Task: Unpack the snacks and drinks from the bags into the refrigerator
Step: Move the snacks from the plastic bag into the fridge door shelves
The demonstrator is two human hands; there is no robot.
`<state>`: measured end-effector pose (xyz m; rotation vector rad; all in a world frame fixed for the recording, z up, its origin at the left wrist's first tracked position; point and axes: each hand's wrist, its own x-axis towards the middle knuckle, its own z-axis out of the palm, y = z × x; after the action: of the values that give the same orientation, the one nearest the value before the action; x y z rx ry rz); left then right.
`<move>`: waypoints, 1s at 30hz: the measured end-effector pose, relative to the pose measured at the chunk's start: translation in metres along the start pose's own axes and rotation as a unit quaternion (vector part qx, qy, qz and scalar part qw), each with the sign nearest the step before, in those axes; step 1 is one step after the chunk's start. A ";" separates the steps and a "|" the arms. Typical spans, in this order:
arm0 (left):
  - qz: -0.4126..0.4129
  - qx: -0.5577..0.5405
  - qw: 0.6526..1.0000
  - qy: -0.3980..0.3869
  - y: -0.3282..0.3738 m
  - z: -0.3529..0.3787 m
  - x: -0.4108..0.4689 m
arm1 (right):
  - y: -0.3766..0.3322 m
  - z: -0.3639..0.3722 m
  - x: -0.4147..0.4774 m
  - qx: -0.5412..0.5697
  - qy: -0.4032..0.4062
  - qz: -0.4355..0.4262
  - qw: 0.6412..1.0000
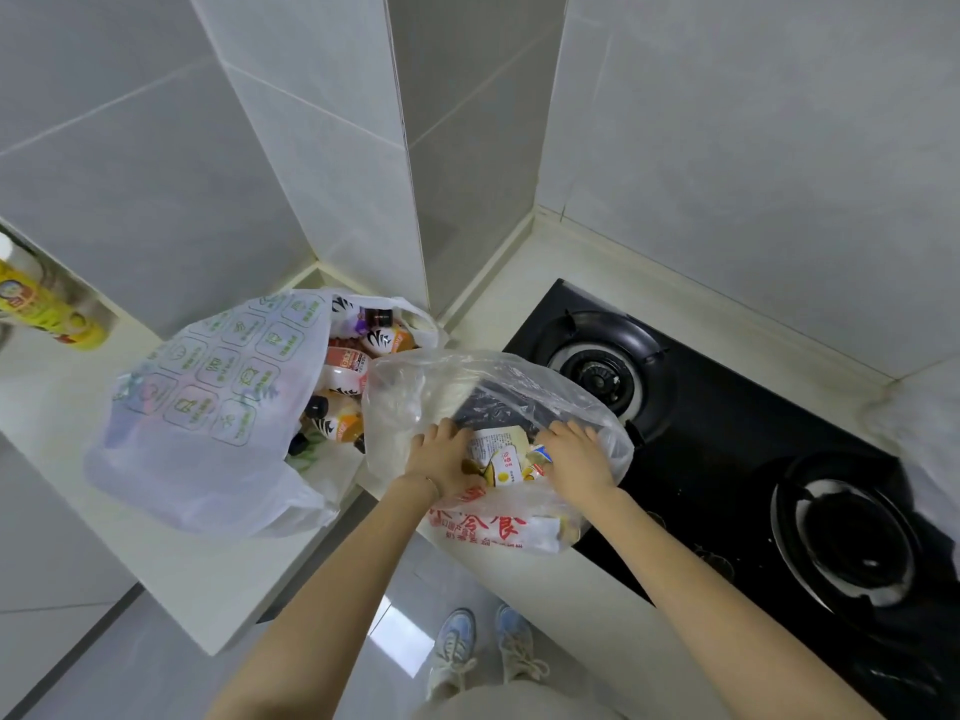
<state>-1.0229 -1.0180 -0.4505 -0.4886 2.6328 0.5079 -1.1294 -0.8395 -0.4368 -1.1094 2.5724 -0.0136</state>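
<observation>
A yellow can [49, 304] stands at the far left of the pale bench [62, 402]. Next, a white bag [208, 407] with green print lies open, full of bottles [343, 368] with dark caps and orange labels. Just beside it sits the clear bag [467, 381], crumpled, red print on its near side, partly over the stove's edge. My left hand [441, 459] grasps its rim, fingers curled into the plastic. White and yellow snack packets [506, 459] show in its mouth between my hands. My right hand [576, 457] rests on the far rim, fingers fairly straight, released. The black stove [727, 459], with two burners, fills the right. Grey tiled walls stand behind; my shoes [454, 646] are on a glossy floor.
</observation>
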 end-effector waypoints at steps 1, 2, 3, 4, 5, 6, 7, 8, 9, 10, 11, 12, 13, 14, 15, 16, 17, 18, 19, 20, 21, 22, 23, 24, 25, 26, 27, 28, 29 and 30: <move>0.000 0.001 1.000 -0.002 0.000 -0.001 0.000 | 0.000 -0.004 -0.001 0.049 0.013 0.012 0.999; 0.000 0.002 1.000 -0.003 -0.001 -0.003 0.001 | 0.000 -0.009 -0.001 0.105 0.028 0.027 0.994; 0.000 0.001 1.000 -0.002 -0.001 -0.005 0.001 | 0.000 -0.013 -0.002 0.156 0.047 0.039 0.986; -0.002 -0.002 1.000 -0.001 -0.002 -0.006 0.002 | -0.001 -0.018 -0.003 0.198 0.065 0.045 0.977; -0.004 -0.006 1.000 0.000 -0.002 -0.007 0.002 | -0.002 -0.022 -0.004 0.231 0.085 0.047 0.968; -0.006 -0.009 1.000 0.001 -0.002 -0.007 0.003 | -0.003 -0.025 -0.005 0.259 0.104 0.047 0.959; -0.006 -0.012 1.000 0.000 -0.002 -0.008 0.003 | -0.005 -0.027 -0.004 0.285 0.120 0.049 0.950; -0.004 -0.014 1.000 -0.003 -0.001 -0.009 0.003 | -0.007 -0.030 -0.004 0.315 0.127 0.054 0.939; -0.001 -0.017 1.000 -0.006 0.000 -0.009 0.003 | -0.009 -0.032 -0.003 0.350 0.127 0.061 0.926; 0.001 -0.021 1.000 -0.008 0.000 -0.009 0.004 | -0.011 -0.033 -0.002 0.386 0.126 0.072 0.911; 0.003 -0.025 1.000 -0.009 0.001 -0.009 0.004 | -0.012 -0.035 0.000 0.414 0.129 0.083 0.897; 0.004 -0.026 1.000 -0.011 0.002 -0.009 0.004 | -0.013 -0.036 0.000 0.436 0.134 0.093 0.885; 0.005 -0.025 1.000 -0.013 0.002 -0.009 0.004 | -0.014 -0.039 0.001 0.455 0.139 0.103 0.873; 0.006 -0.026 1.000 -0.014 0.001 -0.009 0.004 | -0.015 -0.040 0.001 0.474 0.143 0.115 0.861; 0.005 -0.030 0.999 -0.014 0.001 -0.009 0.005 | -0.016 -0.043 0.000 0.493 0.147 0.126 0.848; 0.005 -0.037 0.999 -0.015 0.000 -0.010 0.006 | -0.016 -0.045 0.000 0.512 0.149 0.140 0.834; 0.004 -0.047 0.999 -0.013 -0.001 -0.011 0.006 | -0.015 -0.046 0.000 0.533 0.147 0.152 0.819; 0.003 -0.062 0.998 -0.007 -0.003 -0.013 0.007 | -0.015 -0.047 0.000 0.557 0.143 0.161 0.802; 0.000 -0.082 0.997 0.004 -0.004 -0.015 0.007 | -0.014 -0.048 0.001 0.577 0.137 0.166 0.788; -0.003 -0.109 0.994 0.017 -0.005 -0.018 0.007 | -0.013 -0.049 0.001 0.591 0.132 0.170 0.778; -0.005 -0.139 0.990 0.031 -0.006 -0.022 0.007 | -0.013 -0.050 0.001 0.597 0.127 0.173 0.773; -0.008 -0.170 0.985 0.043 -0.006 -0.026 0.006 | -0.013 -0.051 0.002 0.602 0.122 0.175 0.770; -0.012 -0.198 0.979 0.054 -0.007 -0.031 0.005 | -0.014 -0.053 0.001 0.608 0.120 0.176 0.765; -0.017 -0.224 0.972 0.065 -0.007 -0.035 0.004 | -0.014 -0.053 0.002 0.617 0.119 0.178 0.757; -0.024 -0.249 0.965 0.076 -0.007 -0.040 0.003 | -0.015 -0.055 0.002 0.625 0.119 0.181 0.750; -0.030 -0.277 0.956 0.088 -0.008 -0.043 0.002 | -0.016 -0.056 0.003 0.632 0.120 0.185 0.743; -0.034 -0.311 0.945 0.096 -0.009 -0.046 0.001 | -0.017 -0.057 0.003 0.638 0.122 0.189 0.737; -0.035 -0.351 0.930 0.097 -0.010 -0.049 -0.001 | -0.018 -0.057 0.003 0.645 0.123 0.192 0.730; -0.033 -0.394 0.914 0.094 -0.011 -0.051 -0.003 | -0.019 -0.057 0.004 0.648 0.122 0.196 0.726; -0.031 -0.432 0.897 0.085 -0.012 -0.053 -0.005 | -0.019 -0.057 0.004 0.650 0.120 0.199 0.724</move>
<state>-1.0305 -1.0489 -0.4066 -0.8952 2.4027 1.6938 -1.1361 -0.8629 -0.3811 0.0234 2.0221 -1.6305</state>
